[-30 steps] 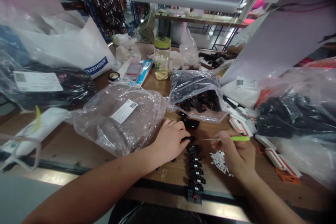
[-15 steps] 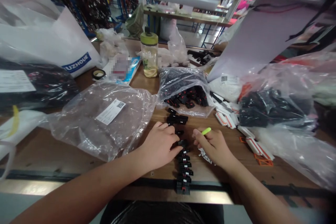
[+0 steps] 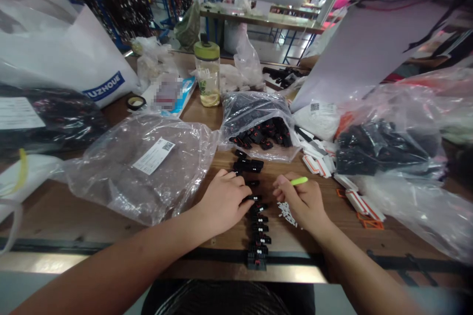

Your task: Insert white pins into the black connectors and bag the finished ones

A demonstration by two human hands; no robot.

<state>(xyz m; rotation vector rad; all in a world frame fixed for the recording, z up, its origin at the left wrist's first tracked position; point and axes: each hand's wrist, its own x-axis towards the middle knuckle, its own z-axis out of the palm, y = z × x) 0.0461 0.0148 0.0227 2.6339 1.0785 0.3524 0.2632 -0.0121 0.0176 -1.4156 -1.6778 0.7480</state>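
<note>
My left hand [image 3: 225, 204] is closed at a small black plastic connector [image 3: 253, 198] with two white dots on its end, thumb and fingertips against it. Toward me runs a line of similar black connectors [image 3: 260, 229], most with white dots, reaching the table's front edge. More black connectors [image 3: 248, 165] lie beyond my left fingers. Between the fingers of my right hand [image 3: 301, 204] is a yellow-green pen-like stick [image 3: 299, 180]; its lower end is hidden. Beside that hand lies a loose pile of tiny white pins [image 3: 286, 212].
An open clear bag [image 3: 258, 108] spills black connectors at the back. A flattened clear bag [image 3: 148, 167] covers the left. A bottle [image 3: 207, 74] and tape roll [image 3: 136, 103] stand behind. White-and-orange strips [image 3: 360, 204] and a bag of black parts [image 3: 388, 152] lie right.
My right hand has shifted slightly and turned, so more of the stick and the white pins shows. My left thumb has moved slightly back; the held connector's white dots now show.
</note>
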